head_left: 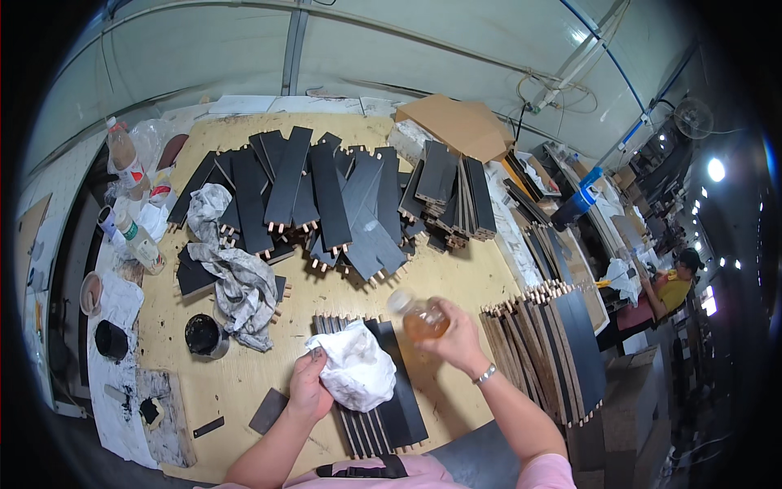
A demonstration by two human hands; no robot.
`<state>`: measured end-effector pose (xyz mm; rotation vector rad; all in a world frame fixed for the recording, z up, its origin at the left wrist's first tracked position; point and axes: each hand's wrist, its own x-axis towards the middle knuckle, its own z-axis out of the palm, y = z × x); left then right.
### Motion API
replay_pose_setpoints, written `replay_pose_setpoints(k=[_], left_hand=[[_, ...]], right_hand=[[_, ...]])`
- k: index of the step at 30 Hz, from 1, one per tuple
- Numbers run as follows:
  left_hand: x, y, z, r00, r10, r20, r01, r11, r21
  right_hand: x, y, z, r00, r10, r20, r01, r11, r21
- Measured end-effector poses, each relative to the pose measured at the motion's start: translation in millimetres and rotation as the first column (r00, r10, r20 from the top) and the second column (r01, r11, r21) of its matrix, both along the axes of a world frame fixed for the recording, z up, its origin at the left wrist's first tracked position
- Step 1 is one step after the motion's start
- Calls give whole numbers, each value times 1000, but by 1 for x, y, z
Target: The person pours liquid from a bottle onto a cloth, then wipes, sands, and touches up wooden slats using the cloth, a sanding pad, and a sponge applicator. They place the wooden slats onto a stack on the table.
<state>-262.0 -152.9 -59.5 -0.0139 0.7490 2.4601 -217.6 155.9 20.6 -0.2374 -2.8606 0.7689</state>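
Observation:
My left hand (311, 389) is closed on a white cloth (358, 367), bunched up above a row of dark boards (399, 399) with wooden dowels at their ends. Gripped in my right hand (456, 342) is a clear plastic bottle (425, 319) of amber liquid. It is tilted to the left and its top is blurred. The bottle is apart from the cloth, up and to its right. To the right of my right forearm stands a tight stack of doweled boards (542, 350), edges up.
A loose pile of dark doweled boards (318, 196) covers the far side of the table. Smudged rags (240, 285) lie left of it, near a black-stained can (205, 336). More bottles (140, 244) line the left edge. A person (672, 285) sits at far right.

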Motion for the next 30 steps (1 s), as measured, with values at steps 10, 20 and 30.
replay_pose_setpoints(k=[10,20,30], left_hand=[[6,-20,7,999,38,5,-38,999,-20],[-5,-73,-9,966,254,-41,-257,962,-95],[4,-54,18,982,183,-48,-186,981,-63]], right_hand=[[-112,99,-113,901,-359,-244,94,710,-698],[47,-20,-114,952,-100,288,183,942,-280],[116,-70,-135,910,-97,403,253,900,-355]])
